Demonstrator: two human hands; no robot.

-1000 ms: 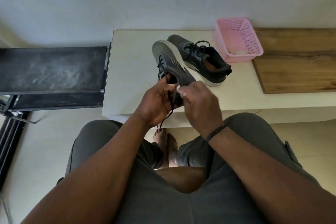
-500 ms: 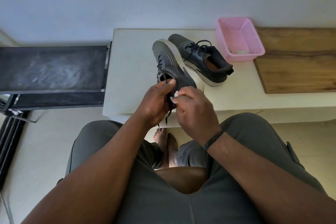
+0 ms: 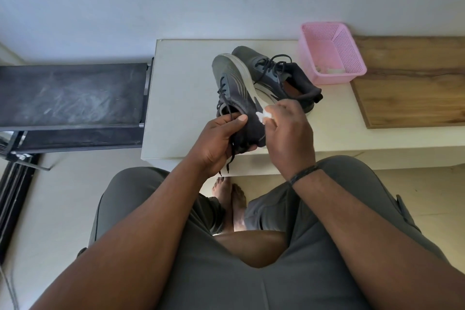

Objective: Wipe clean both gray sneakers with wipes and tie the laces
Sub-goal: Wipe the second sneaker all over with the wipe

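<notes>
The held sneaker [image 3: 232,88] shows matt gray knit cloth with a smooth pale rubbery sole, the wipe [image 3: 263,116] is soft crumpled white tissue, the basket [image 3: 332,54] is perforated pink plastic, the board [image 3: 412,80] is matt grained wood, and the bench [image 3: 181,98] is smooth off-white.
</notes>
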